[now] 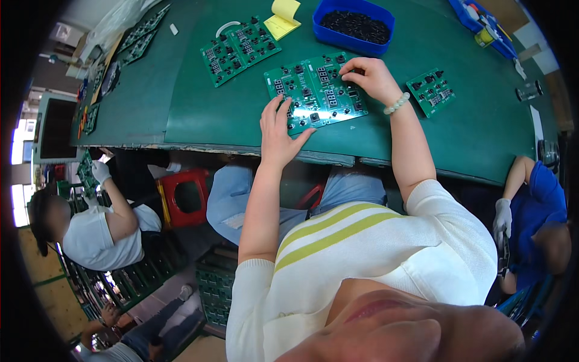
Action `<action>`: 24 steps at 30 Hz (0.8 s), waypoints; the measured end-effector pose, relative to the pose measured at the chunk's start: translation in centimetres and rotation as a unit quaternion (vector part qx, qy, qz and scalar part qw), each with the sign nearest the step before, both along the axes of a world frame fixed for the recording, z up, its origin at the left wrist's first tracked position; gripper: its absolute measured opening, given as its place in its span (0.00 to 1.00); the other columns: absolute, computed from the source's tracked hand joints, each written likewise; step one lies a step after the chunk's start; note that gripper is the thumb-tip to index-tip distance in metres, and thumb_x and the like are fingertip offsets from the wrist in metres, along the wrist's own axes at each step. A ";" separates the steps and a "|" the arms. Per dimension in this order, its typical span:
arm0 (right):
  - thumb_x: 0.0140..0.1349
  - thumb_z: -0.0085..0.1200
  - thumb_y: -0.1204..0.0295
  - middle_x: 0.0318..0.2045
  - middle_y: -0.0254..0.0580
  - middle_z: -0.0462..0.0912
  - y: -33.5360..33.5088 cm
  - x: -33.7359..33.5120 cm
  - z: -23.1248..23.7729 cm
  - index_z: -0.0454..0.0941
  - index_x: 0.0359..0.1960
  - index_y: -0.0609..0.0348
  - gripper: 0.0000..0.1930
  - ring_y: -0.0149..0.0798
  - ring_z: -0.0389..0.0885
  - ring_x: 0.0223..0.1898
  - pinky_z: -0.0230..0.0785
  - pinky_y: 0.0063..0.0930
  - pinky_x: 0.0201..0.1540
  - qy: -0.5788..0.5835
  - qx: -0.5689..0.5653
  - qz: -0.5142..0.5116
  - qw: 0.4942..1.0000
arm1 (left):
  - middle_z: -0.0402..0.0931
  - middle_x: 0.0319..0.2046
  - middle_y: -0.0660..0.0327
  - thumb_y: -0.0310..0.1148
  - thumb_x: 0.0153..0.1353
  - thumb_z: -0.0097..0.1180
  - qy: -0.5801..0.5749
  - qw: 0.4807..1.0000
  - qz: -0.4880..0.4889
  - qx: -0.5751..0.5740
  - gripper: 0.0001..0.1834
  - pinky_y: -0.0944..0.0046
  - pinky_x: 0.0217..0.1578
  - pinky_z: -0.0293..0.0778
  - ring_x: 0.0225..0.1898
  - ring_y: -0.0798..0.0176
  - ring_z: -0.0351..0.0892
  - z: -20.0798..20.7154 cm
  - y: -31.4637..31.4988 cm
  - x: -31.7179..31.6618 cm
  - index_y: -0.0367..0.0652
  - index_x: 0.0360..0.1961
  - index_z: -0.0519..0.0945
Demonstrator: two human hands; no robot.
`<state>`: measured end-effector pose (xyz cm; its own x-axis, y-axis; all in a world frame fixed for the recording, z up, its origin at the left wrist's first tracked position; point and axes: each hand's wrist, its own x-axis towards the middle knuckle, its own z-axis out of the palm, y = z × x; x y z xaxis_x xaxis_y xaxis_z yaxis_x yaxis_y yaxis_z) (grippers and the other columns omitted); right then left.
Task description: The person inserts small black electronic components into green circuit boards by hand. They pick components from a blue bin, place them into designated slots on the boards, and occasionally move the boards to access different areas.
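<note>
Lengthwise, the circuit board [310, 100] slants away rightward; left fingers [271, 110] spread, right fingers [357, 64] unclear; blue bin [348, 46] holds black parts [356, 26].

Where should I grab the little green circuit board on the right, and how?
Probably by the thin outer edges of the small circuit board, coming from the right. It looks flat on the green table, and black components and a digit display crowd its top, so pressing there seems riskier. The beaded bracelet sits close on its left, leaving less room.
</note>
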<state>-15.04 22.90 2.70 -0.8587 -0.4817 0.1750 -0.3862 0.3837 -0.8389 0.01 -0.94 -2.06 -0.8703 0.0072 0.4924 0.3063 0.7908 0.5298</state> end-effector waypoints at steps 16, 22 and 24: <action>0.50 0.61 0.73 0.28 0.38 0.84 -1.2 0.6 -0.7 0.84 0.32 0.54 0.06 0.42 0.79 0.36 0.72 0.36 0.40 0.131 0.120 0.042 0.983 | 0.66 0.58 0.50 0.40 0.40 0.75 0.009 1.000 0.003 -0.002 0.39 0.49 0.60 0.62 0.61 0.45 0.64 -0.2 -0.3 0.0 0.39 0.53 0.73; 0.52 0.60 0.72 0.27 0.37 0.83 -2.1 1.5 0.2 0.84 0.30 0.55 0.04 0.41 0.77 0.33 0.71 0.35 0.38 0.194 0.190 0.036 0.962 | 0.67 0.58 0.50 0.42 0.40 0.75 0.017 1.000 0.004 0.000 0.38 0.48 0.60 0.62 0.61 0.44 0.64 -0.5 -0.6 0.2 0.39 0.53 0.73; 0.51 0.60 0.72 0.26 0.37 0.83 -2.6 1.9 0.2 0.85 0.30 0.55 0.05 0.41 0.77 0.33 0.72 0.36 0.38 0.211 0.203 0.020 0.956 | 0.66 0.58 0.50 0.42 0.40 0.75 0.017 1.000 0.006 -0.001 0.39 0.48 0.59 0.62 0.61 0.45 0.64 -0.3 -0.7 0.2 0.40 0.54 0.73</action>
